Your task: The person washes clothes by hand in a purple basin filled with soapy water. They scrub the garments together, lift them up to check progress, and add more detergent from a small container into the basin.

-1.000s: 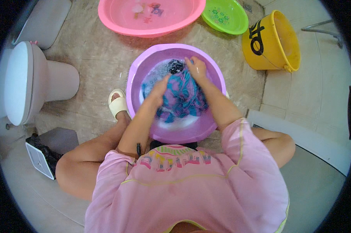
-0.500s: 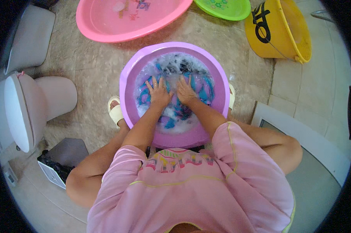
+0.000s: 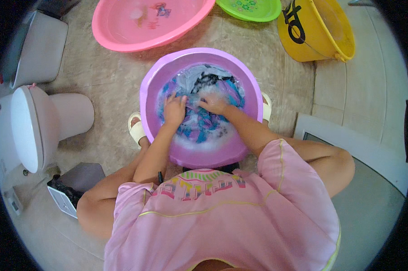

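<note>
Soapy water and wet laundry fill a purple basin (image 3: 203, 156) in front of me. The cloth (image 3: 199, 128), patterned in blue and purple, lies bunched in the suds, with a black and pale grey piece (image 3: 208, 79) toward the far side. My left hand (image 3: 174, 109) rests on the cloth at the left, its fingers stretched and apart. Close to its right, my right hand (image 3: 215, 104) bends inward over the laundry. Motion and foam blur its fingers, so their grip does not show.
Beyond the basin are a pink basin (image 3: 122, 41), a green basin (image 3: 251, 17) and a yellow bucket (image 3: 303, 43). A toilet (image 3: 73, 115) and a small bin with a black bag (image 3: 84, 178) stand to the left. A white-framed panel (image 3: 362, 156) is at the right.
My right hand has turned inward toward the left one, and my left hand has shifted slightly left. The laundry has moved under them, with more black and grey cloth showing at the far side.
</note>
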Demonstrator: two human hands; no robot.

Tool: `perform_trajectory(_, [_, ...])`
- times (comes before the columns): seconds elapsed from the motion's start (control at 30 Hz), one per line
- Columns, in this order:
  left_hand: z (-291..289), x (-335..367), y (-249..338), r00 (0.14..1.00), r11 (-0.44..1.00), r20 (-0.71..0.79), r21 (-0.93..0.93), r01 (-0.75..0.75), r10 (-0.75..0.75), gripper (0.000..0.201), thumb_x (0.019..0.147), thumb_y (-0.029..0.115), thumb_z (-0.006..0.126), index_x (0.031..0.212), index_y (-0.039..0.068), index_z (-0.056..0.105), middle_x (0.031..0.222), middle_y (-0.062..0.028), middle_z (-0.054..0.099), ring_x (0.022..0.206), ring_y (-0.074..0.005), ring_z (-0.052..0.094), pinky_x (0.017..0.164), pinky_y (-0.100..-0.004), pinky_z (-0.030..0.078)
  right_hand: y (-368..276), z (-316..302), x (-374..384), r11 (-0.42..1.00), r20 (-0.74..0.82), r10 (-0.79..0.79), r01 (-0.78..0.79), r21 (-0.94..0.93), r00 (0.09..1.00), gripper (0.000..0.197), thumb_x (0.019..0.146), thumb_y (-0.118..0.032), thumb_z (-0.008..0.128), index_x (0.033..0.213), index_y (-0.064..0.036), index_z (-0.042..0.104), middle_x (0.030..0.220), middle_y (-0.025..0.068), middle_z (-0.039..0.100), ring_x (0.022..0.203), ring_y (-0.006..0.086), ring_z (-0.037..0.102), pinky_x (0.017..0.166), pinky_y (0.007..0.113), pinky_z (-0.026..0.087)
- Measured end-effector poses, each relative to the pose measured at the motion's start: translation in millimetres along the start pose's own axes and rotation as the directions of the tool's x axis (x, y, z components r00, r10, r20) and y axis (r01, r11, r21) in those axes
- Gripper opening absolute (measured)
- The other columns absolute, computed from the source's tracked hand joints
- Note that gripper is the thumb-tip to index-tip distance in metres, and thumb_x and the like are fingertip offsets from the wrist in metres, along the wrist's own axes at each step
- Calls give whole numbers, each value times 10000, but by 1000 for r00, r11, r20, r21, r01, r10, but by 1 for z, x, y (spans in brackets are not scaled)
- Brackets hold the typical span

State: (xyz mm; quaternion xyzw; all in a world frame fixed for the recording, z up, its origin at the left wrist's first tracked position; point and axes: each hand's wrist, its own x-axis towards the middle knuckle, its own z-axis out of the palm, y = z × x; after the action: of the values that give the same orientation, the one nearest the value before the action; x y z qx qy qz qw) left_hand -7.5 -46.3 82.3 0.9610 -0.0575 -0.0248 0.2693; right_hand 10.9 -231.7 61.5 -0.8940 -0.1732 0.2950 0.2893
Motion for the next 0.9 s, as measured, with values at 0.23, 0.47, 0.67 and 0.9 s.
perform_trajectory(0.23, [-94,-7,57,963,929,25,-259,265,-268,507,878,423,299,823,-5,567,764,-263,550,774,-435,516,684,-466,375,28,3,-29,992,-411,-84,117,57,908,321,778,-296,557,1002,-66,569,1125,152,527,1243,311,274,1044,419,120])
perform_trajectory(0.47, [-91,16,8,900,783,220,-443,436,-377,492,857,425,401,828,-34,575,715,-181,584,721,-269,561,655,-367,397,34,-54,-35,450,-32,214,-69,890,976,239,745,-227,503,828,-11,561,738,131,542,697,224,495,684,311,405])
perform_trajectory(0.67, [-41,7,33,975,981,131,108,164,-178,507,771,463,513,1130,105,519,1309,-163,309,1155,-331,350,948,-440,283,4,-43,-35,889,-372,455,-386,248,809,365,716,-340,575,937,-50,548,809,177,547,745,282,547,661,372,454])
perform_trajectory(0.9, [35,-9,26,971,907,237,400,-132,37,507,831,337,435,1262,76,385,1412,-101,107,1279,-317,148,1019,-484,134,-13,22,-21,919,-376,4,-152,-364,927,243,751,-161,471,976,-113,550,975,132,486,859,302,519,652,401,466])
